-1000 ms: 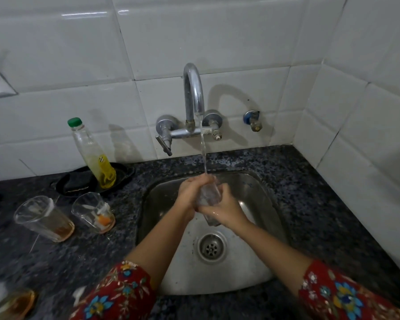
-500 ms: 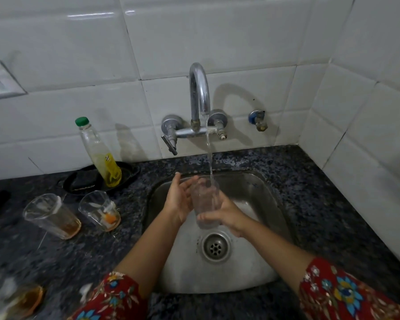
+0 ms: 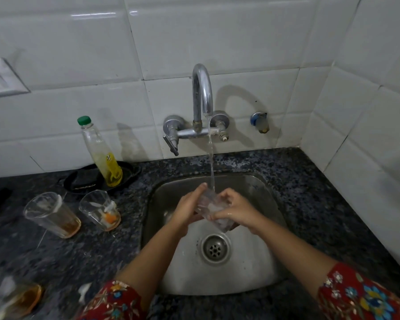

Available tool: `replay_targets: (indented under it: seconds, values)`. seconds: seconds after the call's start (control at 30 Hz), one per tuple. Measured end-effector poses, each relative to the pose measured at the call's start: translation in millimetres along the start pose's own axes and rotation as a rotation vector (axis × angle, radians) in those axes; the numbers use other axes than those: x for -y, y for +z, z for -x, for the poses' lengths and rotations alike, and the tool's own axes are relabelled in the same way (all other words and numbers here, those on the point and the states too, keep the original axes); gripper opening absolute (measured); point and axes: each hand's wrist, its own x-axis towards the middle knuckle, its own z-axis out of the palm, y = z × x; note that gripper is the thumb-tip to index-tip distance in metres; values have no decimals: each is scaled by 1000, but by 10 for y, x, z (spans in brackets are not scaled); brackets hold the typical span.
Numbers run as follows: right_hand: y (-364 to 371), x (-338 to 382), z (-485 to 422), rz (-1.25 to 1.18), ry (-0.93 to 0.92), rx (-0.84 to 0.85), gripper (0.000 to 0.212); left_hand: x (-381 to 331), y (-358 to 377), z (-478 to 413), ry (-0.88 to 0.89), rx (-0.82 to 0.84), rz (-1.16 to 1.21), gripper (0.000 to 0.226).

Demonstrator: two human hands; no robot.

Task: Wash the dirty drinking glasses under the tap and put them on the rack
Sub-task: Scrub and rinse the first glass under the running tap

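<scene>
A clear drinking glass [image 3: 211, 210] is held over the steel sink [image 3: 259, 188], tilted, with the stream from the chrome tap [image 3: 202, 95] running onto it. My left hand [image 3: 186, 210] wraps its left side and my right hand [image 3: 237, 210] grips its right side. Two dirty glasses stand on the dark counter at the left: one with brown dregs [image 3: 52, 214], one with orange residue [image 3: 101, 210]. A third dirty glass [image 3: 12, 299] shows blurred at the bottom left corner. No rack is in view.
A soap bottle with a green cap [image 3: 101, 153] leans in a black dish [image 3: 79, 181] behind the glasses. A drain [image 3: 215, 249] sits mid-sink. White tiled walls close in the back and right. A wall socket [image 3: 0, 79] is at the far left.
Both hands have closed around the glass again after the left hand opened off it half a second ago; the glass now lies more tilted under the stream.
</scene>
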Motion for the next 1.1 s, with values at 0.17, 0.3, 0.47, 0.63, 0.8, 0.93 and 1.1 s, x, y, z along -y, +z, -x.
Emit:
replay_targets:
  seconds: [0.17,0.3,0.47,0.63,0.8,0.93,1.1]
  values:
    - [-79,276,-82,443,-55,-207,65,249,28,-140,-379,-51,480,52]
    - [53,584,-258,752,-157,-243,72,321,71,-222,-507,52,643,64]
    - [46,789,-346,684,-139,-234,84,163,62,-290,-421,-35,699,60]
    - [-86,491,-46,373,-67,-107,70,-101,31,-179,-209,-91,661,48]
    - [58,47,150,265,-55,-152,67,-179,250,-86,-49,-52,290,46]
    - [34,66,257,-247,88,72,38,-218,189,-69,30,122,191,51]
    - [121,142,250,-261,66,-18,44,-249,179,-52,59,64,167,44]
